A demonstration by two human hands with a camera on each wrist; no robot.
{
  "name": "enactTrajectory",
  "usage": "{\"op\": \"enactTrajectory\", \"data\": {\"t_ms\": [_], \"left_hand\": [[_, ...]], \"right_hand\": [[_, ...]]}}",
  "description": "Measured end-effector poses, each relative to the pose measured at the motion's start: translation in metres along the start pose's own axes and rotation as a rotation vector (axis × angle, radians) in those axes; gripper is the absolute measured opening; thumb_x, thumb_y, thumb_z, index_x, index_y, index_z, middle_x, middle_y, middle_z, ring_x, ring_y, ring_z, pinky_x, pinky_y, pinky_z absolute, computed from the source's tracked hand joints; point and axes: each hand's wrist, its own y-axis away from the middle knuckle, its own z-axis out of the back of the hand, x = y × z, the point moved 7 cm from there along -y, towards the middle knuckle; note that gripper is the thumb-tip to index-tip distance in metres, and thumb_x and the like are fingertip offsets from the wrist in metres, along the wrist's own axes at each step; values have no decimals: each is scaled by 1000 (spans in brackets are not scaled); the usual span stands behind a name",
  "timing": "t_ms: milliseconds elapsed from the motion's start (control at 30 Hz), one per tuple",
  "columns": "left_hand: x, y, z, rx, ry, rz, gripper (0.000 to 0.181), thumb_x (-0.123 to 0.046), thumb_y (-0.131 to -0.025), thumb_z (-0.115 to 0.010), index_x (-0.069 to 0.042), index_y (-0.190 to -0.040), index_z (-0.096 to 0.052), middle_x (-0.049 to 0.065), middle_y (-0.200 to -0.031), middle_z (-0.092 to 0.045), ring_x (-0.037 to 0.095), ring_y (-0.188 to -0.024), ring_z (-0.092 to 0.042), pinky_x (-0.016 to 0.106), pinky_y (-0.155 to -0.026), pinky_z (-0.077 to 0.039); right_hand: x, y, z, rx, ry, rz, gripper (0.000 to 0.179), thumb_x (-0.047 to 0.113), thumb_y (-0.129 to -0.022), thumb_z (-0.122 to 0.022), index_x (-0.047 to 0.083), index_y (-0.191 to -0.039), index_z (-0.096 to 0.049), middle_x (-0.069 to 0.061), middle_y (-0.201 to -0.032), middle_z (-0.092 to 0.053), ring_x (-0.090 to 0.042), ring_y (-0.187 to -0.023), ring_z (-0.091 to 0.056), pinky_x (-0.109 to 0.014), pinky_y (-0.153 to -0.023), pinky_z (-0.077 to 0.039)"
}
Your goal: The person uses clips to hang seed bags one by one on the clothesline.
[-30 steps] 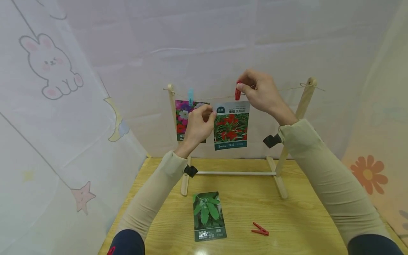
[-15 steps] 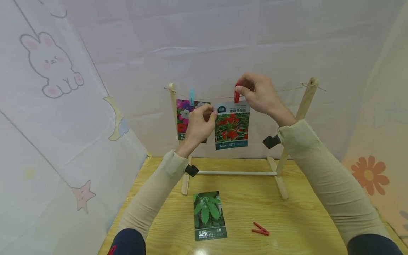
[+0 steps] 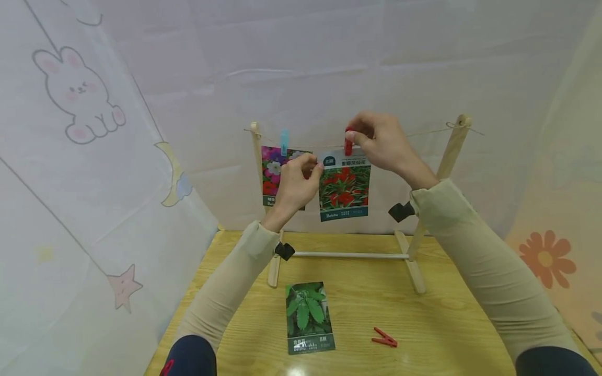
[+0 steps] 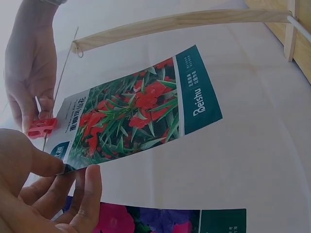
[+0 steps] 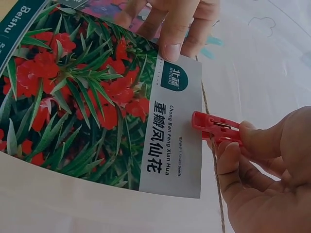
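My left hand (image 3: 298, 180) pinches the upper left corner of a flower seed packet (image 3: 345, 190) with red blooms, held up at a twine line (image 5: 217, 182). My right hand (image 3: 385, 141) grips a red clothespin (image 5: 218, 127) between thumb and fingers. In the right wrist view the clothespin's tip sits over the packet's top edge, with the twine passing by it. Behind my left hand, a second seed packet (image 3: 271, 180) with pink and purple petunias hangs from the twine under a light blue clothespin (image 3: 284, 142).
A wooden stand with two posts (image 3: 453, 146) and a white crossbar (image 3: 350, 255) carries the twine. On the wooden table (image 3: 357, 303) lie a green-leaf seed packet (image 3: 309, 317) and a red clothespin (image 3: 384, 338). A pale printed curtain (image 3: 188, 104) surrounds the table.
My right hand has lowered the red clothespin slightly, from just above the packet onto its top edge. My left hand keeps its pinch, nearly still.
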Motion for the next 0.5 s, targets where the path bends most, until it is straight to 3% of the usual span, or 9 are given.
{"op": "enactTrajectory", "data": {"t_ms": [500], "left_hand": [[4, -2, -3, -6, 2, 4, 19, -15, -108, -64, -1, -116, -74, 15, -108, -81, 23, -83, -72, 32, -72, -55]], "right_hand": [[-4, 0, -5, 13, 9, 16, 25, 20, -111, -59, 1, -122, -72, -21, -112, -76, -34, -94, -71, -40, -79, -51]]}}
